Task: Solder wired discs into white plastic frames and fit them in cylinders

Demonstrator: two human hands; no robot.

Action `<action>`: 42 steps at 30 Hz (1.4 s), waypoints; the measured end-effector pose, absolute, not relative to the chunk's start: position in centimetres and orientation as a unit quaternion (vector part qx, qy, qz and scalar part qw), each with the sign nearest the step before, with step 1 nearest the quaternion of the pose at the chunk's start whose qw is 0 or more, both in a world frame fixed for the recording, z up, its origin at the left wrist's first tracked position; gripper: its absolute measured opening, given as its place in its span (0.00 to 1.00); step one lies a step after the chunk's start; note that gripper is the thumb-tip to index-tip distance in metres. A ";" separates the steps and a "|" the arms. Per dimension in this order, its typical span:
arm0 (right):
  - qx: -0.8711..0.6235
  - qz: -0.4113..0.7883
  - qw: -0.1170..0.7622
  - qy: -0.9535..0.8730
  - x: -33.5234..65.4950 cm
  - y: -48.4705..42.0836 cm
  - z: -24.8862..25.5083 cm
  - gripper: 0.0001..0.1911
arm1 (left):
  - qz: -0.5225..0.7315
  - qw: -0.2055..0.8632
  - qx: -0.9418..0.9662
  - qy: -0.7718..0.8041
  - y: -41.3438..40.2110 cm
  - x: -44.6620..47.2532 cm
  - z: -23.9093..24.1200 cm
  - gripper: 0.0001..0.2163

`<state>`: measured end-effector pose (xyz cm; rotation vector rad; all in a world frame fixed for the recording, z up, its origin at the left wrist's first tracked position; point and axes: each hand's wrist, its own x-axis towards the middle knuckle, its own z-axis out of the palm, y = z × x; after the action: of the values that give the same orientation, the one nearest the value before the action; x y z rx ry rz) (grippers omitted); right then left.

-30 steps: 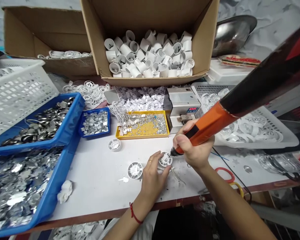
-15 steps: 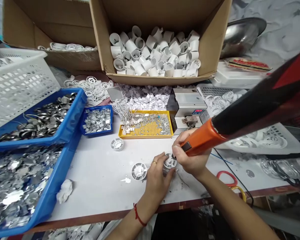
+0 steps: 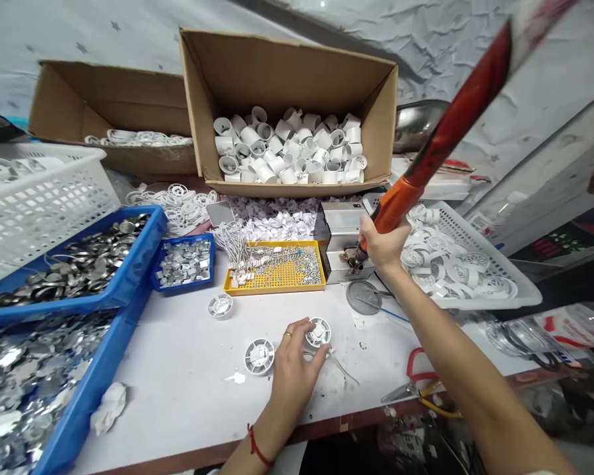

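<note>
Resting under the spread fingers [image 3: 307, 346] of the left hand [image 3: 294, 379], a white plastic spool [image 3: 319, 332] is held on the desk [image 3: 178, 389]. An orange-handled tool [image 3: 398, 204] is gripped by the right hand [image 3: 383, 243], fingers wrapped round it, beside a metal bench machine [image 3: 339, 227]. White plastic sleeves [image 3: 287, 155] are heaped in a cardboard box [image 3: 287, 72]; metal discs [image 3: 79, 267] are held in a blue tray [image 3: 151, 244], metal clips [image 3: 184, 262] in a smaller blue tray [image 3: 208, 260], wired parts [image 3: 277, 267] in a yellow tray [image 3: 272, 287], and white spools [image 3: 455, 264] in a white basket [image 3: 505, 264].

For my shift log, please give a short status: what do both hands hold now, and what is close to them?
Left hand on white plastic reel. Right hand gripping orange-handled tool, tip at metal bench machine. Second reel beside left hand.
</note>
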<state>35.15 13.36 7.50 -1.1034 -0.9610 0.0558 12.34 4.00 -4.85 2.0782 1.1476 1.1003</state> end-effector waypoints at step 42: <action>-0.415 0.249 0.672 -0.560 22.9 4.5 4.5 0.12 | 0.365 0.322 0.742 0.460 3.2 12.7 -4.0 0.16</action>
<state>22.89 4.49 4.51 -0.9350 -1.2622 0.5609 12.72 3.24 -4.04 1.9488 1.2083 0.9594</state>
